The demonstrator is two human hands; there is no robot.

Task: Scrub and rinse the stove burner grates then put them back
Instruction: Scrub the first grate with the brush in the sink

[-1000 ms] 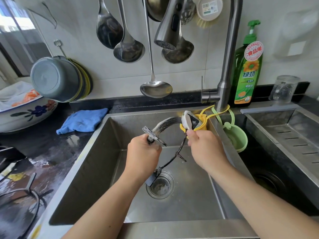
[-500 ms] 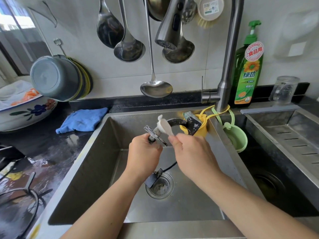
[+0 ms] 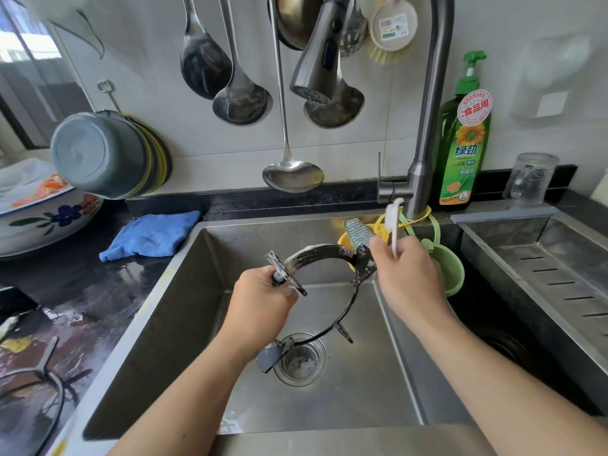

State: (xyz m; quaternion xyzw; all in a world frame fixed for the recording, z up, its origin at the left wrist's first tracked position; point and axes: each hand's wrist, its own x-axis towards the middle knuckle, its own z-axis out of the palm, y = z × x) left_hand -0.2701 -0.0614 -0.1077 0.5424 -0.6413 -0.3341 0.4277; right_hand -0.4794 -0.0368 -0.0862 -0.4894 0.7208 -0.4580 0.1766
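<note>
A black ring-shaped burner grate (image 3: pixel 317 253), streaked with white foam, stands upright over the steel sink (image 3: pixel 184 311). My left hand (image 3: pixel 260 304) grips its left side just below one prong. My right hand (image 3: pixel 406 278) holds a small white brush (image 3: pixel 393 222), whose end sticks up above my fingers at the grate's right prong. The bristle end is hidden by my hand. The grate's lower prong hangs above the drain (image 3: pixel 301 360). A second grate (image 3: pixel 49 376) lies on the wet counter at the far left.
The faucet (image 3: pixel 427 126) rises behind the sink, its spray head not running. A yellow holder with a sponge (image 3: pixel 357 232) and a green basket (image 3: pixel 450 268) hang at the sink's right edge. Dish soap (image 3: pixel 464 143), blue cloth (image 3: pixel 151 235) and ladles (image 3: pixel 291 172) are behind.
My right hand swept the brush from the grate's right side to the left near my left hand, then back to the right prong. The left hand kept its grip.
</note>
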